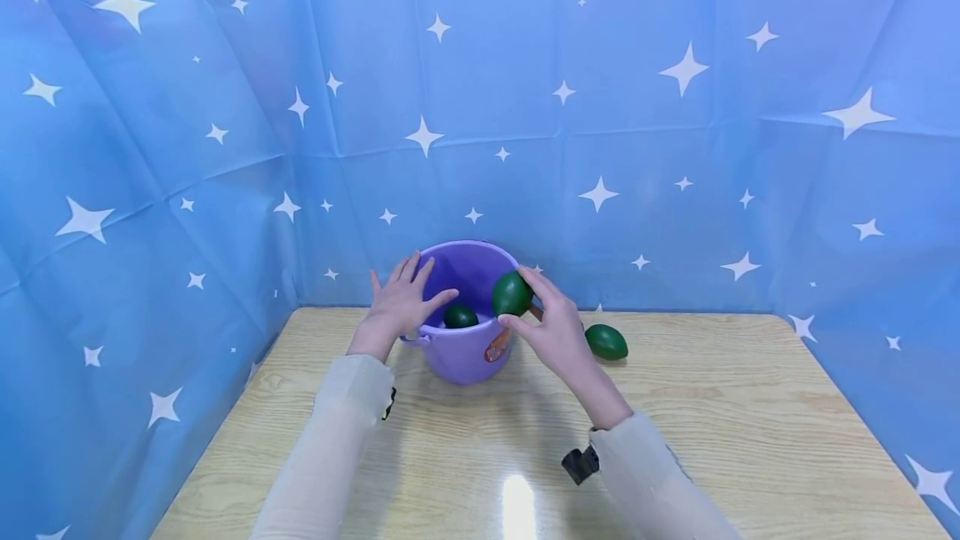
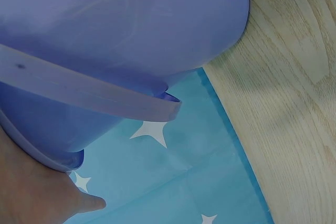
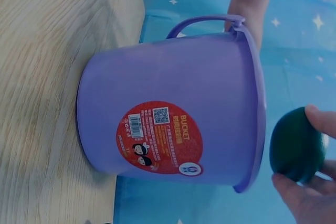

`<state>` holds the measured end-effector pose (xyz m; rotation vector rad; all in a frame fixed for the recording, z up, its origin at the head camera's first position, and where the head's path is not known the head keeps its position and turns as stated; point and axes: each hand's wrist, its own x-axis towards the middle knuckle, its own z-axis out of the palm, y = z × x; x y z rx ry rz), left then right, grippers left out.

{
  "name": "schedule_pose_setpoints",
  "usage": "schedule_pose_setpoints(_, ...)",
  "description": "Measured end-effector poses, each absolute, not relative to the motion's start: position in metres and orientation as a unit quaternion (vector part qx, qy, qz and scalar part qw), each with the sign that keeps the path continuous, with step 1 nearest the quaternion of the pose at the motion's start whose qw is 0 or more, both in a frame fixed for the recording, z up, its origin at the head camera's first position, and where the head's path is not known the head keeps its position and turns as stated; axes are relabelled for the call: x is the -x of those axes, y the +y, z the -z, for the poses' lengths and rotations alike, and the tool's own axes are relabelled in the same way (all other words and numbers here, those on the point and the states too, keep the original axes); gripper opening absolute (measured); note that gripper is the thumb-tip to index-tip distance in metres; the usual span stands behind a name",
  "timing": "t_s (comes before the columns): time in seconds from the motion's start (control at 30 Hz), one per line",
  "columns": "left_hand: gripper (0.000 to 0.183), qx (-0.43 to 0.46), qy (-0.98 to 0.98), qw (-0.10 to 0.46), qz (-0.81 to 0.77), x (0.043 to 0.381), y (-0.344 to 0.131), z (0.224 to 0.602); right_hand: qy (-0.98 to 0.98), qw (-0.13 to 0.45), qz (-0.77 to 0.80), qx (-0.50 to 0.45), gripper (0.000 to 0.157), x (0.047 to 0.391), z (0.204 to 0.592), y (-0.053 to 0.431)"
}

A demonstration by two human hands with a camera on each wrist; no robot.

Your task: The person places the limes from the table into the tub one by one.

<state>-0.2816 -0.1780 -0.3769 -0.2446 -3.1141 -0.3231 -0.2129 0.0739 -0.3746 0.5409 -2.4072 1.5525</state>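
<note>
Step, as I judge: placing fruit (image 1: 512,294) into bucket (image 1: 461,357) | right hand (image 1: 558,330): fingers pinch fruit just above right rim | left hand (image 1: 397,304): fingers spread straight at left rim | second fruit (image 1: 461,317) lies inside | next probably needs: small shift left, gentle release

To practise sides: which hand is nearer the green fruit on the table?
Right: the right hand is just left of that green fruit; the left hand is across the bucket.

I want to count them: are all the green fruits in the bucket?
No, one fruit lies on the table beside the bucket, and the right hand holds another fruit.
</note>
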Motion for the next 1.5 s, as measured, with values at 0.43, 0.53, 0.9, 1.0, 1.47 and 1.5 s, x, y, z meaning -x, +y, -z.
schedule_pose_setpoints(0.43, 0.09, 0.076, -0.992, 0.001, 0.101, 0.28, -0.177, 0.375, -0.83, 0.089, -0.521, -0.18, 0.075, 0.215, 0.371, 0.066)
schedule_pose_setpoints(0.53, 0.09, 0.077, -0.992, 0.001, 0.099, 0.28, -0.177, 0.375, -0.831, 0.086, -0.519, -0.181, 0.076, 0.216, 0.371, 0.065)
schedule_pose_setpoints(0.9, 0.09, 0.076, -0.992, 0.007, 0.098, 0.282, -0.178, 0.378, -0.839, 0.105, -0.501, -0.187, 0.074, 0.217, 0.373, 0.059)
schedule_pose_setpoints(1.0, 0.091, 0.075, -0.992, 0.008, 0.097, 0.283, -0.178, 0.379, -0.841, 0.109, -0.496, -0.188, 0.072, 0.219, 0.374, 0.058)
schedule_pose_setpoints(1.47, 0.09, 0.079, -0.992, 0.01, 0.095, 0.283, -0.177, 0.378, -0.825, 0.109, -0.523, -0.183, 0.063, 0.217, 0.374, 0.06)
schedule_pose_setpoints(1.5, 0.09, 0.079, -0.992, 0.011, 0.096, 0.282, -0.177, 0.377, -0.826, 0.108, -0.523, -0.183, 0.063, 0.217, 0.375, 0.061)
